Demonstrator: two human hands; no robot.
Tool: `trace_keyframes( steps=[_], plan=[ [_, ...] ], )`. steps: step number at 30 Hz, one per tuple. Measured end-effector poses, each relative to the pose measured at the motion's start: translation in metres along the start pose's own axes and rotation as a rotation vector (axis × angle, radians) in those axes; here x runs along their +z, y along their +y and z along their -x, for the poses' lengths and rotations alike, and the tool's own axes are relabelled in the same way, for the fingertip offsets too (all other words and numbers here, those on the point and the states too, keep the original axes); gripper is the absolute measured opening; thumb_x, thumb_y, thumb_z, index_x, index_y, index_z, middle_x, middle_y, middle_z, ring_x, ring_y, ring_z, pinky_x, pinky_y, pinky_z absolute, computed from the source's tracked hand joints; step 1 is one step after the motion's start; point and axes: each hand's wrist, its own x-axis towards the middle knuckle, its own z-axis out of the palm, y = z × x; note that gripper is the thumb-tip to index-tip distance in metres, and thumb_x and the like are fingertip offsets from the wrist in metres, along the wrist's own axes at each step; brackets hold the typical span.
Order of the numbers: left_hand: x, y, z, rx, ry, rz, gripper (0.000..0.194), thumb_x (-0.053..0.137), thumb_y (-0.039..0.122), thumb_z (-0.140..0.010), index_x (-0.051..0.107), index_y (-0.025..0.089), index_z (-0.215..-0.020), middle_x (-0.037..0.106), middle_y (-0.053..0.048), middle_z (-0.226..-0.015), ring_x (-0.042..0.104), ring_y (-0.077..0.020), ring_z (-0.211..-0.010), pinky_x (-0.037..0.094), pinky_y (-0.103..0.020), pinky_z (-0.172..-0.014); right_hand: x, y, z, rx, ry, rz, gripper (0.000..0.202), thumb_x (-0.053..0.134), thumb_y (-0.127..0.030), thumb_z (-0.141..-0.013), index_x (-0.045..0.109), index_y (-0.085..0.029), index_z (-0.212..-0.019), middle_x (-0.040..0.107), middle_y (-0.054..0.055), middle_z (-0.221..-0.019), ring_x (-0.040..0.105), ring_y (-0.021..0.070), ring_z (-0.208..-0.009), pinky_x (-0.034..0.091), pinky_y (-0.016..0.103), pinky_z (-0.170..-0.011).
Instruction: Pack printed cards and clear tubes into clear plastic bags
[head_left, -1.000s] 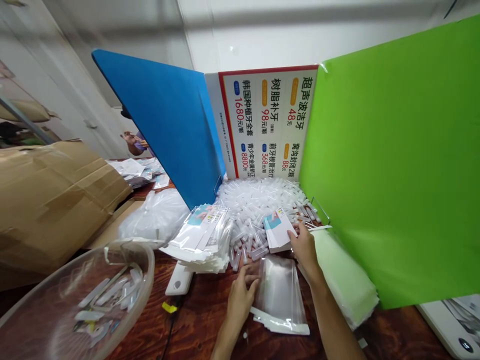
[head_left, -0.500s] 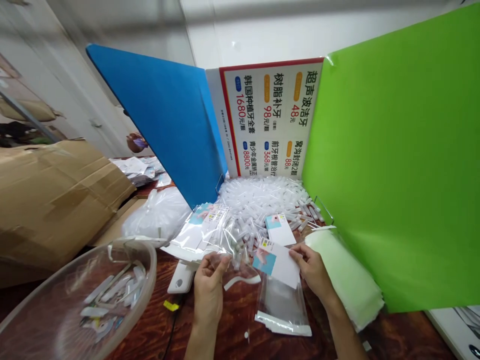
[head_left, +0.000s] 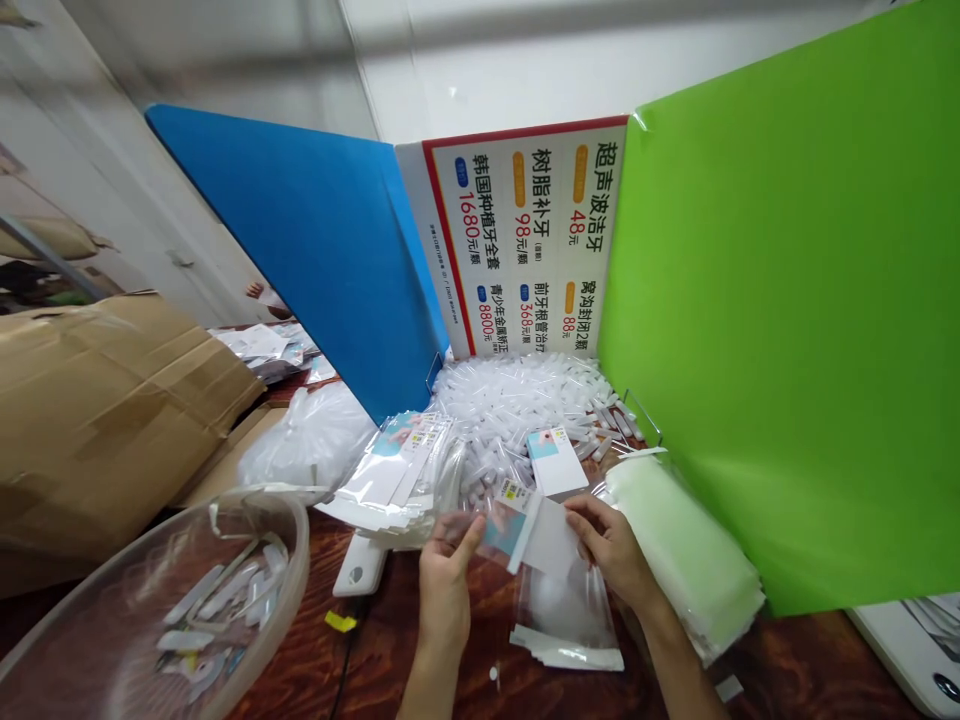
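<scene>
My left hand (head_left: 448, 580) pinches a clear plastic bag with a white strip (head_left: 526, 537) along its mouth. A white card (head_left: 553, 540) with a blue and pink printed end is gripped at its plain end by my right hand (head_left: 616, 545). The printed end lies within the bag, seen through the film; the plain end sticks out past the strip. Below them on the table is a stack of clear bags (head_left: 566, 615). Just beyond stands a stack of similar cards (head_left: 556, 465), in front of a heap of small white tube-like pieces (head_left: 517, 395).
Bagged cards (head_left: 394, 480) lie piled at left, near a white device (head_left: 360, 565) with a cable. A translucent basket (head_left: 301, 560) and cardboard box (head_left: 112, 420) stand further left. Blue (head_left: 300, 240) and green (head_left: 765, 300) panels rise around the heap. Pale green sheets (head_left: 682, 545) lie right.
My left hand has moved right with the bag, whose mouth has passed over the card's printed end. My right hand has shifted slightly left, still holding the card.
</scene>
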Motion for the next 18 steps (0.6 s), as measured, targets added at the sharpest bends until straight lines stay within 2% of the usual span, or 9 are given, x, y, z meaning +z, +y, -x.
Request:
trace_keyframes(
  steps=[2, 4, 6, 9, 12, 15, 18],
  plan=[
    [0.001, -0.004, 0.005, -0.031, -0.049, -0.066, 0.043, 0.088, 0.041, -0.064, 0.066, 0.017, -0.092, 0.077, -0.004, -0.086, 0.073, -0.0212, -0.083, 0.055, -0.030, -0.077, 0.007, 0.002, -0.001, -0.001, -0.018, -0.073, 0.033, 0.062, -0.049, -0.091, 0.068, -0.021, -0.106, 0.060, -0.001, -0.071, 0.044, 0.0092, -0.045, 0.034, 0.024, -0.045],
    [0.000, -0.005, 0.007, -0.050, -0.066, -0.083, 0.043, 0.085, 0.043, -0.068, 0.067, 0.018, -0.097, 0.078, -0.007, -0.096, 0.072, -0.0234, -0.092, 0.054, -0.033, -0.084, 0.013, 0.003, -0.001, -0.015, -0.005, -0.144, 0.036, 0.063, -0.049, -0.090, 0.065, -0.022, -0.114, 0.064, 0.001, -0.082, 0.045, 0.0081, -0.046, 0.035, 0.024, -0.045],
    [-0.003, -0.002, 0.005, -0.038, -0.080, -0.109, 0.042, 0.084, 0.043, -0.069, 0.067, 0.018, -0.098, 0.078, -0.008, -0.100, 0.071, -0.0240, -0.095, 0.053, -0.034, -0.087, 0.017, 0.004, -0.001, -0.035, 0.019, -0.205, 0.036, 0.065, -0.048, -0.089, 0.064, -0.023, -0.114, 0.063, 0.001, -0.086, 0.043, 0.0069, -0.046, 0.034, 0.023, -0.044],
    [-0.012, 0.009, -0.004, -0.034, -0.130, -0.191, 0.043, 0.085, 0.044, -0.066, 0.068, 0.017, -0.094, 0.077, -0.006, -0.087, 0.071, -0.0227, -0.083, 0.053, -0.031, -0.077, 0.016, 0.003, -0.001, -0.069, -0.004, -0.198, 0.025, 0.069, -0.041, -0.087, 0.068, -0.021, -0.102, 0.054, -0.004, -0.068, 0.043, 0.0082, -0.049, 0.034, 0.023, -0.048],
    [-0.018, 0.021, -0.011, -0.055, -0.199, -0.256, 0.044, 0.084, 0.047, -0.066, 0.069, 0.016, -0.092, 0.077, -0.006, -0.086, 0.071, -0.0223, -0.078, 0.053, -0.030, -0.073, 0.013, 0.001, -0.003, -0.087, -0.055, -0.168, 0.018, 0.069, -0.035, -0.087, 0.069, -0.020, -0.096, 0.050, -0.005, -0.063, 0.043, 0.0088, -0.051, 0.033, 0.023, -0.049],
    [-0.010, 0.021, -0.007, -0.045, -0.219, -0.317, 0.047, 0.086, 0.045, -0.064, 0.072, 0.015, -0.098, 0.078, -0.010, -0.101, 0.072, -0.0273, -0.093, 0.054, -0.033, -0.084, 0.017, 0.000, -0.004, -0.083, -0.054, -0.207, 0.017, 0.069, -0.036, -0.086, 0.067, -0.020, -0.092, 0.050, -0.005, -0.064, 0.042, 0.0087, -0.049, 0.032, 0.023, -0.047],
    [0.008, 0.008, 0.009, -0.062, -0.210, -0.322, 0.053, 0.087, 0.042, -0.063, 0.072, 0.015, -0.106, 0.075, -0.013, -0.115, 0.069, -0.0313, -0.109, 0.052, -0.037, -0.095, 0.027, 0.003, -0.004, -0.053, 0.019, -0.312, 0.019, 0.070, -0.037, -0.085, 0.061, -0.023, -0.093, 0.054, -0.005, -0.069, 0.046, 0.0101, -0.052, 0.037, 0.023, -0.049]
  ],
)
